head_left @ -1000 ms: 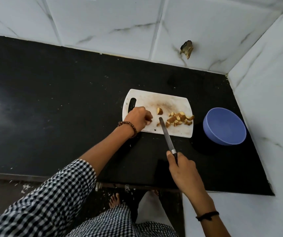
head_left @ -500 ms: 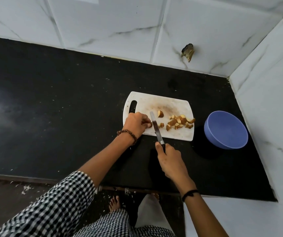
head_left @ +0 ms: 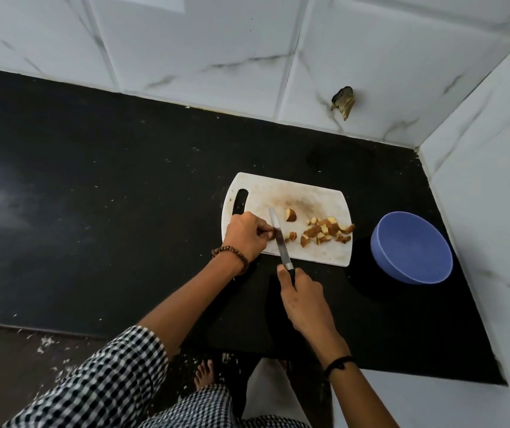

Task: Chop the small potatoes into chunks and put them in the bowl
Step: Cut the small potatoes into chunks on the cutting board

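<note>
A white cutting board (head_left: 312, 196) lies on the black counter. My left hand (head_left: 246, 234) pinches a small potato piece (head_left: 271, 234) at the board's near left side, mostly hidden under the fingers. My right hand (head_left: 301, 299) grips the black handle of a knife (head_left: 279, 239); its blade lies across the board right beside my left fingertips, on the potato piece. A pile of several potato chunks (head_left: 327, 233) sits on the board's right half, with one chunk (head_left: 290, 215) apart and another (head_left: 292, 236) just right of the blade. The blue bowl (head_left: 412, 247) stands right of the board.
The black counter (head_left: 108, 211) stretches wide to the left of the board. White marble-patterned tile walls (head_left: 216, 50) close the back and the right side. The counter's front edge runs just below my arms, and a bare foot (head_left: 204, 373) shows on the floor.
My right hand brought the knife leftward and forward, from the board's middle to right against my left fingertips. My left hand stayed on the potato piece.
</note>
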